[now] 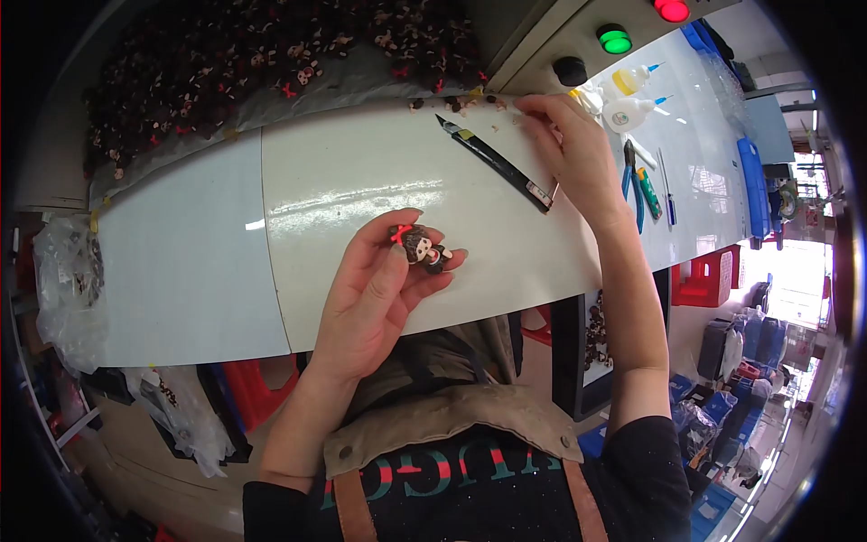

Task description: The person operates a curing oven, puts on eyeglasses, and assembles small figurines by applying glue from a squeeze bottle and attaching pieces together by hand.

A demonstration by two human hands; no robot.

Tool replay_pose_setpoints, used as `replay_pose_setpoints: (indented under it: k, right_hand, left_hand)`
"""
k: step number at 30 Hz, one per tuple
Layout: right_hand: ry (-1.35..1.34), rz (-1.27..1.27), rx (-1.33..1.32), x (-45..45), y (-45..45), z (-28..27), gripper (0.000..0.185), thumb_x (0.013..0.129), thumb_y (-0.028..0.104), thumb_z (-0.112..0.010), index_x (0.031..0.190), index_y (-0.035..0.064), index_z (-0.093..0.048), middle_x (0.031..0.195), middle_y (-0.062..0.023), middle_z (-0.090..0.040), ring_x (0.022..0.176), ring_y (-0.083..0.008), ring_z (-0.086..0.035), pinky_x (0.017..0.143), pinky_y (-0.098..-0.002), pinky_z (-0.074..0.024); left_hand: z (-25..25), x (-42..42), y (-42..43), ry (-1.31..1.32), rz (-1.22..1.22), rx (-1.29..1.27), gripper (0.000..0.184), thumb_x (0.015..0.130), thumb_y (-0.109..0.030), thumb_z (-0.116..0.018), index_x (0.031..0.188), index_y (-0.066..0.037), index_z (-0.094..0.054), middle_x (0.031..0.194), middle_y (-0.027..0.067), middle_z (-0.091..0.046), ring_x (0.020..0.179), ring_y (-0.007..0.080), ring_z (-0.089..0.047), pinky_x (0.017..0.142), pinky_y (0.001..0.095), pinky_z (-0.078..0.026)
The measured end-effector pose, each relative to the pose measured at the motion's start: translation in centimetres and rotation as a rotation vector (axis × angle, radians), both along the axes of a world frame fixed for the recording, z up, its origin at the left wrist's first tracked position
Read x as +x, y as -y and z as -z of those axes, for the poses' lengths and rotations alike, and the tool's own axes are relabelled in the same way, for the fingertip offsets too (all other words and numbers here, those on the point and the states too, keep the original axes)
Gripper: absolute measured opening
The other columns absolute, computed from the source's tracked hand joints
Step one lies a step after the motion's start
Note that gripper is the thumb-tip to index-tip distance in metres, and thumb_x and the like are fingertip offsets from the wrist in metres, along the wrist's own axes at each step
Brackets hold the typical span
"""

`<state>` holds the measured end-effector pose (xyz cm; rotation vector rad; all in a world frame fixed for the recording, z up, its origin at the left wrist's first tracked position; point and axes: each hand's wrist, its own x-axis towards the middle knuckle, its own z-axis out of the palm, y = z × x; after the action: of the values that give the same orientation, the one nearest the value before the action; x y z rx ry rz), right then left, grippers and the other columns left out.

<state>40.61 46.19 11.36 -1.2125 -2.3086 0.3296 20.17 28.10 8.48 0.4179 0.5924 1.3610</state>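
Note:
A small doll figurine [421, 247] with brown hair and a red bow rests in my left hand [375, 294], held between the thumb and fingers above the white table. My right hand [569, 144] is at the back of the table, its thumb and fingertips close together near some small pieces [494, 102]; whether it holds anything is too small to tell. A black utility knife [497, 163] lies diagonally on the table, just left of my right wrist, its blade end toward the back.
Many similar figurines [271, 54] are heaped at the back left. Glue bottles [629, 113], pliers [631, 181] and a green-handled tool [648, 191] lie to the right. A machine panel [578, 50] with lit buttons overhangs the back. Plastic bags [68, 289] hang at the left edge.

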Motion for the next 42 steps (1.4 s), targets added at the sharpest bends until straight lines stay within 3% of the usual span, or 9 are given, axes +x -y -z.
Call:
replay_pose_setpoints:
  k: [4,16,19,22,25,28,34,37,42]
  right_hand:
    - [0.101,-0.036,0.165,-0.7,-0.3,0.0,0.015,0.086,0.007,-0.057,0.099,0.0049,-0.065,0.093,-0.0096,-0.062,0.088,-0.0285,-0.06,0.079,-0.0374,-0.048]
    - [0.174,-0.087,0.01,-1.7,-0.6,0.4,0.015,0.087,0.014,-0.059,0.094,0.0011,-0.062,0.086,-0.0115,-0.061,0.085,-0.026,-0.059,0.077,-0.0354,-0.0475]
    - [-0.137,0.061,-0.356,-1.2,0.5,-0.9,0.014,0.089,0.012,-0.057,0.094,-0.0005,-0.06,0.086,-0.0103,-0.063,0.08,-0.02,-0.06,0.076,-0.0312,-0.0475]
    - [-0.313,0.079,-0.366,0.5,0.1,0.3,0.013,0.09,0.011,-0.056,0.096,-0.0009,-0.059,0.086,-0.0094,-0.063,0.078,-0.0162,-0.058,0.075,-0.0287,-0.047]
    - [-0.093,0.123,-0.362,0.8,0.7,-1.0,0.014,0.089,0.01,-0.057,0.098,-0.001,-0.059,0.087,-0.0109,-0.063,0.078,-0.0193,-0.06,0.075,-0.0303,-0.0474]
    - [-0.013,0.053,-0.205,1.0,0.3,-0.4,0.017,0.09,0.014,-0.059,0.1,0.0,-0.061,0.086,-0.0073,-0.062,0.075,-0.0142,-0.057,0.068,-0.0266,-0.0458]
    - [0.049,0.017,-0.078,0.4,-0.7,0.0,0.017,0.088,0.014,-0.06,0.1,0.0012,-0.062,0.091,-0.0097,-0.062,0.077,-0.0206,-0.059,0.071,-0.0304,-0.047]
    - [0.078,0.006,-0.095,-0.1,-0.7,-0.1,0.013,0.085,0.014,-0.061,0.093,0.0041,-0.064,0.092,-0.0096,-0.063,0.084,-0.0289,-0.06,0.075,-0.0363,-0.0476]
    - [0.149,-0.023,-0.014,-0.1,-1.1,0.2,0.012,0.086,0.015,-0.059,0.092,0.0049,-0.063,0.09,-0.01,-0.062,0.084,-0.0297,-0.059,0.074,-0.0381,-0.0471]
  left_hand:
    - [0.2,-0.2,-0.2,0.022,0.022,0.008,0.038,0.101,-0.02,-0.043,0.137,-0.012,-0.035,0.124,0.0124,-0.05,0.116,0.0314,-0.055,0.096,0.0373,-0.049]
    - [0.2,-0.2,-0.3,0.01,0.034,0.0,0.039,0.1,-0.022,-0.044,0.136,-0.011,-0.035,0.123,0.0122,-0.051,0.116,0.0307,-0.056,0.096,0.0373,-0.048]
    - [0.3,-0.2,-0.2,0.015,0.036,0.008,0.038,0.1,-0.022,-0.044,0.136,-0.011,-0.035,0.123,0.0123,-0.051,0.116,0.03,-0.056,0.096,0.037,-0.048]
    - [0.2,-0.2,-0.3,0.008,0.044,0.012,0.038,0.1,-0.023,-0.044,0.136,-0.011,-0.035,0.123,0.0121,-0.051,0.116,0.0297,-0.056,0.096,0.037,-0.047]
    - [0.2,-0.3,-0.3,0.001,0.05,0.014,0.039,0.1,-0.023,-0.044,0.136,-0.011,-0.035,0.123,0.0118,-0.051,0.116,0.0298,-0.056,0.096,0.0372,-0.047]
    - [0.1,-0.2,-0.3,0.002,0.044,0.012,0.039,0.1,-0.023,-0.044,0.136,-0.011,-0.036,0.123,0.0117,-0.051,0.116,0.0301,-0.056,0.096,0.0372,-0.047]
    - [0.2,-0.2,-0.3,0.006,0.043,0.015,0.038,0.1,-0.021,-0.044,0.136,-0.012,-0.036,0.123,0.0119,-0.051,0.116,0.0309,-0.055,0.096,0.0375,-0.048]
    - [0.2,-0.1,-0.3,0.011,0.041,0.011,0.038,0.1,-0.021,-0.044,0.136,-0.012,-0.036,0.123,0.0121,-0.051,0.116,0.0312,-0.055,0.096,0.0376,-0.048]
    - [0.1,-0.1,-0.3,0.011,0.041,0.005,0.038,0.1,-0.021,-0.044,0.136,-0.012,-0.035,0.123,0.0123,-0.051,0.116,0.0317,-0.055,0.097,0.0378,-0.048]
